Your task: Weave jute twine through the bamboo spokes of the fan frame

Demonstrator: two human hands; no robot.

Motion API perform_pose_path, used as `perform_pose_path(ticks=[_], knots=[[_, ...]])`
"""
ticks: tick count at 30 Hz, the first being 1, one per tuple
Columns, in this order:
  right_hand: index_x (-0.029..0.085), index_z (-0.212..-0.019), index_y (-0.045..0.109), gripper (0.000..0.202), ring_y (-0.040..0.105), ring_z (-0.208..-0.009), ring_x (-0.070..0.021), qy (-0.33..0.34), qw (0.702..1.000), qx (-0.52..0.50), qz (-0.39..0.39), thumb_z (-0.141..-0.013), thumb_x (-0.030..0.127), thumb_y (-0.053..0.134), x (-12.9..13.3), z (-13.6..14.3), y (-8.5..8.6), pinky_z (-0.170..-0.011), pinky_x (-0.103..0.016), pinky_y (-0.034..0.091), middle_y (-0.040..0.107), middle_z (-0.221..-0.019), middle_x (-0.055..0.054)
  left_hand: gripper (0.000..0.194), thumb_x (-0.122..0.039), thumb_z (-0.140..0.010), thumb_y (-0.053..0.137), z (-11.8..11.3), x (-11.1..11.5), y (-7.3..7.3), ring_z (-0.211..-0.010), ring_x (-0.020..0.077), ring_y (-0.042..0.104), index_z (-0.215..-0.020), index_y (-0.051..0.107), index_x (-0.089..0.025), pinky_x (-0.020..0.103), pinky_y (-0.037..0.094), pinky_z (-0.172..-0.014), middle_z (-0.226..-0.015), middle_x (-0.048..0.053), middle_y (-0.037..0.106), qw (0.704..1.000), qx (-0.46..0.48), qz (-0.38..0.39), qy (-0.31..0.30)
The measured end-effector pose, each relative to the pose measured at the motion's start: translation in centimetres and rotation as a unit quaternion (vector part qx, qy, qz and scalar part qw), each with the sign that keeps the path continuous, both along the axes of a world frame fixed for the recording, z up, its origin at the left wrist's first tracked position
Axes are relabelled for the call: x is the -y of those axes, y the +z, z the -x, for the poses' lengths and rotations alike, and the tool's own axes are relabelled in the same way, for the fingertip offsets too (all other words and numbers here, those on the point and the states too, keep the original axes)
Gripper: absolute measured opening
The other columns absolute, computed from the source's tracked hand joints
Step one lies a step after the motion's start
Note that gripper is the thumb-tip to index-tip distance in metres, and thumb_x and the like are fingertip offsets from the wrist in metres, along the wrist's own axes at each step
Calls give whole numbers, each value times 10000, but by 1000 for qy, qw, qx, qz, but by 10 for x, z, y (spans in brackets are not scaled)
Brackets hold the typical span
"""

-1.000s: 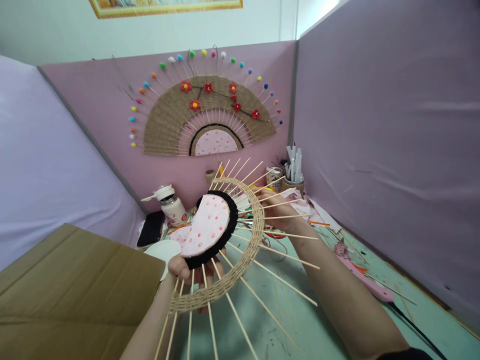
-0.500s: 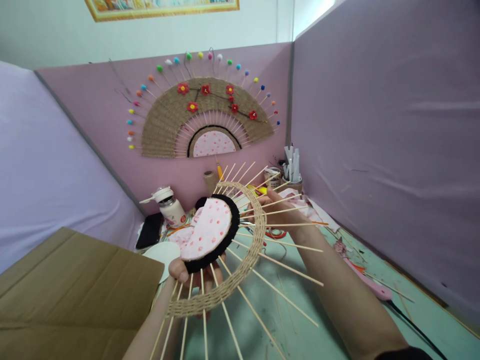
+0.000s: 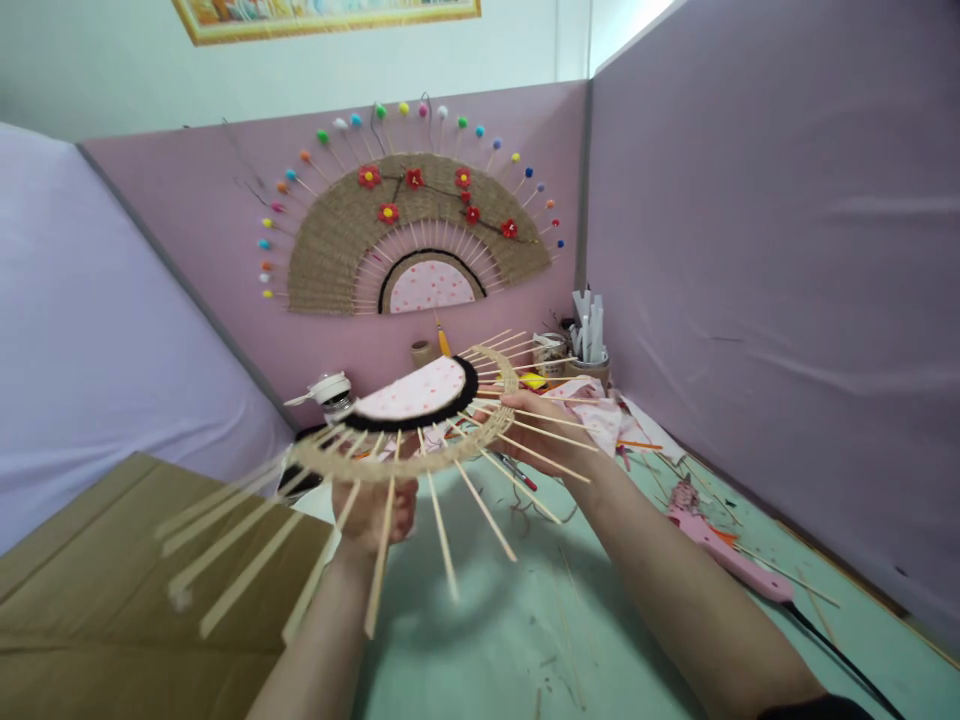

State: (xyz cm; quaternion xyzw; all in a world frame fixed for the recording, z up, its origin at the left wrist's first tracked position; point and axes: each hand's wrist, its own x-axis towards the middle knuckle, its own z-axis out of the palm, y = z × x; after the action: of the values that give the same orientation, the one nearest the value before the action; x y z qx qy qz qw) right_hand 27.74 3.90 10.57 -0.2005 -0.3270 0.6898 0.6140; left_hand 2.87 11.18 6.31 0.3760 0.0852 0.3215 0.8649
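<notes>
A half-round fan [image 3: 416, 392] with a pink dotted cloth centre, black edging and radiating wooden sticks is held up, tilted nearly flat. A woven twine band [image 3: 442, 462] runs across its sticks. From below, my left hand [image 3: 375, 508] is closed on the fan near its straight side, with its fingertips partly hidden under the sticks. On the opposite side, my right hand [image 3: 536, 432] grips the fan's sticks and band from beneath. The sticks at left are smeared by motion.
A finished fan [image 3: 420, 230] hangs on the pink partition. Cardboard [image 3: 142, 580] lies at left. A pink hot glue gun [image 3: 727, 555] rests at right among loose sticks. Behind stand a white-lidded bottle [image 3: 330, 390] and a tin of white strips [image 3: 589, 345].
The fan has tipped from facing me to lying almost flat, its sticks swinging up and to the left. Both hands have turned with it and keep their hold.
</notes>
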Motion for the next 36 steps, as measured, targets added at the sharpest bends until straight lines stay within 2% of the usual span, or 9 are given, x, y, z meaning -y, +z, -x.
perform_pose_path(ticks=[2, 4, 6, 12, 21, 25, 29, 32, 36], knots=[[154, -903, 603, 152, 674, -682, -155, -70, 997, -25, -10, -773, 151, 525, 0, 14, 3, -655, -278, 561, 726, -752, -45, 269, -343, -758, 629, -12, 5, 5, -583, 128, 634, -977, 656, -188, 176, 473, -468, -770, 58, 699, 999, -10, -18, 35], [175, -1006, 582, 242, 679, -711, -164, -135, 990, -32, -35, -765, 151, 563, 1, 29, 3, -658, -287, 566, 725, -763, -25, 307, -148, -710, 640, -27, 13, 10, -678, 110, 643, -1016, 658, -170, 167, 489, -568, -915, 70, 707, 995, -59, -47, 65], [208, -1114, 539, 359, 684, -736, -172, -188, 980, -26, -54, -763, 173, 601, 3, 43, 2, -654, -297, 567, 725, -791, -8, 339, -86, -689, 625, -40, 24, 15, -783, 126, 643, -1013, 662, -179, 206, 500, -682, -982, 66, 691, 988, -70, -89, 104], [230, -1268, 431, 530, 686, -799, -191, -231, 971, -25, -55, -780, 231, 638, 8, 67, -5, -662, -311, 557, 730, -850, -17, 370, -356, -778, 578, -57, 50, 29, -1288, 272, 418, -1127, 637, -251, 408, 405, -990, -1291, 58, 576, 982, 17, -112, 149], [251, -1320, 439, 484, 656, -821, -192, -258, 951, 128, -114, -869, 364, 574, 13, 85, -23, -741, -343, 534, 703, -966, -56, 388, -391, -924, 419, -52, 58, 45, -1117, 246, 581, -1269, 553, -277, 421, 452, -941, -1167, 61, 657, 986, 53, -38, 151], [245, -1290, 483, 460, 618, -755, -174, -290, 908, 268, -143, -867, 410, 563, 13, 76, -24, -674, -311, 511, 673, -978, -55, 389, -358, -957, 358, -49, 56, 50, -1145, 244, 577, -1297, 528, -278, 432, 454, -954, -1210, 76, 643, 988, 49, -30, 145], [210, -1067, 621, 322, 596, -719, -169, -208, 882, 368, -207, -824, 419, 612, 8, 49, -20, -650, -290, 480, 657, -835, -26, 411, -328, -961, 359, -38, 48, 53, -1190, 251, 554, -1361, 454, -319, 477, 427, -997, -1288, 69, 601, 986, 60, -21, 152], [202, -850, 678, 194, 593, -712, -158, -215, 826, 476, -213, -827, 385, 620, 9, 30, -14, -660, -270, 452, 664, -774, -11, 432, -322, -955, 384, -29, 42, 55, -1158, 266, 578, -1385, 414, -358, 531, 418, -1000, -1330, 48, 573, 989, 45, -19, 139], [203, -857, 692, 195, 596, -763, -164, -243, 776, 545, -203, -844, 368, 589, 15, 20, -2, -691, -261, 438, 681, -817, -15, 466, -297, -955, 378, -22, 39, 56, -1128, 284, 596, -1413, 360, -383, 574, 427, -976, -1362, 49, 546, 991, 32, -37, 125]])
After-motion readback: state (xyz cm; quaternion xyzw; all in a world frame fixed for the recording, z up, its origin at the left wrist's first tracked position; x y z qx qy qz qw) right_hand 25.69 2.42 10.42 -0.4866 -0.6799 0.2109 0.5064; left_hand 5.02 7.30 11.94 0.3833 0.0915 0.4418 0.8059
